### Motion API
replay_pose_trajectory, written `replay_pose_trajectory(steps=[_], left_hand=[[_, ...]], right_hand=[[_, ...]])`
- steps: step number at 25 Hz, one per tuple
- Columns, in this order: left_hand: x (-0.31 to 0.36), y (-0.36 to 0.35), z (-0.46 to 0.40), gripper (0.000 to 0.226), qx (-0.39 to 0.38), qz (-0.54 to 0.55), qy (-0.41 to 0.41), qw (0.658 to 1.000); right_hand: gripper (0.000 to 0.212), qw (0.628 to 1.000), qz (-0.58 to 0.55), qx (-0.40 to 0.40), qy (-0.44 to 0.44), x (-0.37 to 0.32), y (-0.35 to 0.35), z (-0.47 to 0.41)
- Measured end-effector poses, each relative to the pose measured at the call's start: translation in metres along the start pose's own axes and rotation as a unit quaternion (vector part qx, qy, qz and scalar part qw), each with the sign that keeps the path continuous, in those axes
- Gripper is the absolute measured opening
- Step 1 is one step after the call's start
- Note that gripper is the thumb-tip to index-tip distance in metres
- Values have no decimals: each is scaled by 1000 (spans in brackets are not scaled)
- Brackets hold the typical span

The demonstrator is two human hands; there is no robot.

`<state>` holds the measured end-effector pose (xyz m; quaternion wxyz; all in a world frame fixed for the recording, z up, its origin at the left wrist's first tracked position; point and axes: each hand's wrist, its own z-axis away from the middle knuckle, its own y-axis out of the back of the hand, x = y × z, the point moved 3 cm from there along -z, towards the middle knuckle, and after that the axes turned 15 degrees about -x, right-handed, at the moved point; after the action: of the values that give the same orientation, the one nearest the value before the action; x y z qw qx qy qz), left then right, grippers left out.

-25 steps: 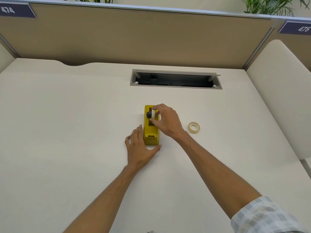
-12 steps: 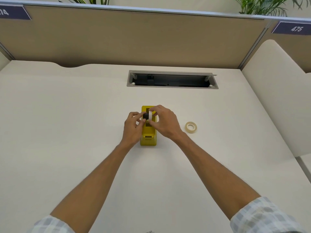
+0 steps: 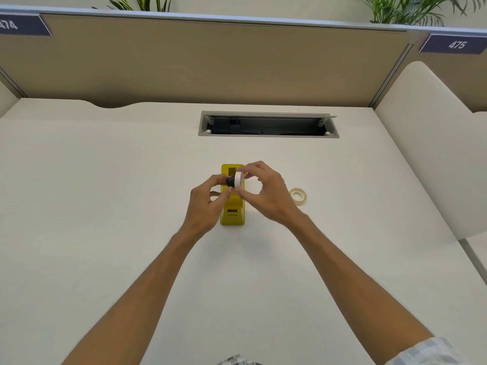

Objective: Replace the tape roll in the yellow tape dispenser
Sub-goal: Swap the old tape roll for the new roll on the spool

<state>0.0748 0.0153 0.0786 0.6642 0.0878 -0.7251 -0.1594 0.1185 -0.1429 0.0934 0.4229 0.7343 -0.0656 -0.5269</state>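
- Yellow plastic tape dispenser [image 3: 232, 206]: upright on the cream desk [image 3: 105, 206], roll bay open and empty.
- White, nearly spent tape roll [image 3: 239, 179] on black plastic hub [image 3: 230, 181]: lifted clear, held just above the dispenser.
- Right hand [image 3: 266, 194]: fingertips pinching the roll's rim.
- Left hand [image 3: 204, 204]: thumb and forefinger pinching the hub's exposed end.
- Step in hand, judged: separating hub from roll. Best done by pulling straight along the axis, with a slight twist if tight, keeping hold of the hub for reuse.
- Translucent cream tape roll [image 3: 298, 196]: flat on the desk, right of the dispenser, well apart.
- Grey cable tray [image 3: 268, 124]: recessed behind the dispenser.
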Motion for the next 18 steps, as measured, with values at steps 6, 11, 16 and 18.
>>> replay_pose_trajectory(steps=[6, 11, 16, 18], left_hand=[[11, 2, 21, 25, 25, 104, 27, 994], [11, 2, 30, 29, 22, 129, 36, 991], [8, 1, 31, 30, 19, 148, 47, 988], [8, 0, 31, 30, 17, 151, 49, 987]], right_hand=[[43, 991, -112, 38, -63, 12, 1, 37], [53, 981, -101, 65, -154, 42, -9, 56], [43, 976, -41, 48, -210, 63, -16, 59], [45, 974, -4, 38, -221, 68, -19, 56]])
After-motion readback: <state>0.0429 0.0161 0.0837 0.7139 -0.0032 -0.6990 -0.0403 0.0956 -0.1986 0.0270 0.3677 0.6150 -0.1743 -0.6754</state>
